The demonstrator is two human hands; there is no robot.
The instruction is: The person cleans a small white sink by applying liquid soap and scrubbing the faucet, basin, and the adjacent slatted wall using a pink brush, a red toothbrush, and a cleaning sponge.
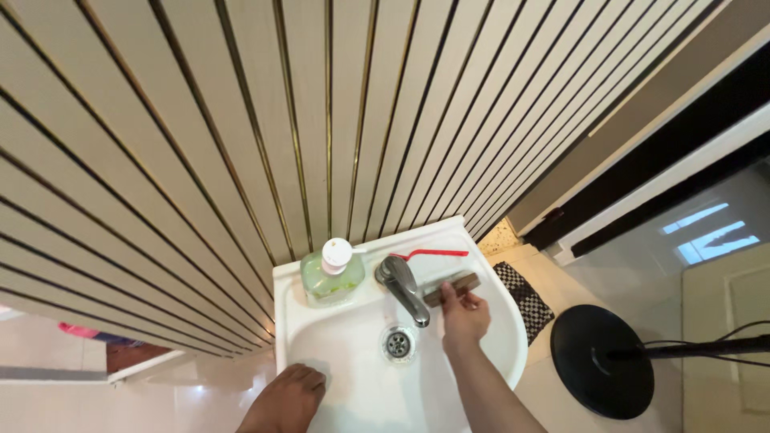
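- At the back right of the sink (501, 353), the right hand (464, 314) is closed on a brown bar (451, 289) — thumb and fingers pinch its near end, and the rest sticks out past the knuckles.
- The bar lies on the sink's rear ledge, its long axis running from lower left to upper right, roughly parallel to the tap (403, 289) just to its left. Whether it is lifted clear or resting on the ledge, I cannot tell.
- The left hand (287, 397) rests palm down on the front left rim of the sink, fingers curled a little, grasping nothing. It is well apart from the bar; the right hand is the one on it.
- From the left hand, the bar lies up and to the right, across the bowl and beyond the drain (398, 343).
- The tap is chrome, its lever and spout pointing toward the drain — between the bar and the soap bottle (332, 277).
- The bottle is clear with green liquid and a white pump, standing upright at the back left corner.
- A red toothbrush (437, 253) lies flat along the rear edge, behind the tap and the bar, near the slatted wall (200, 144).
- To the right, on the floor, are a chequered mat (525, 298) and a round black stand base (601, 361).
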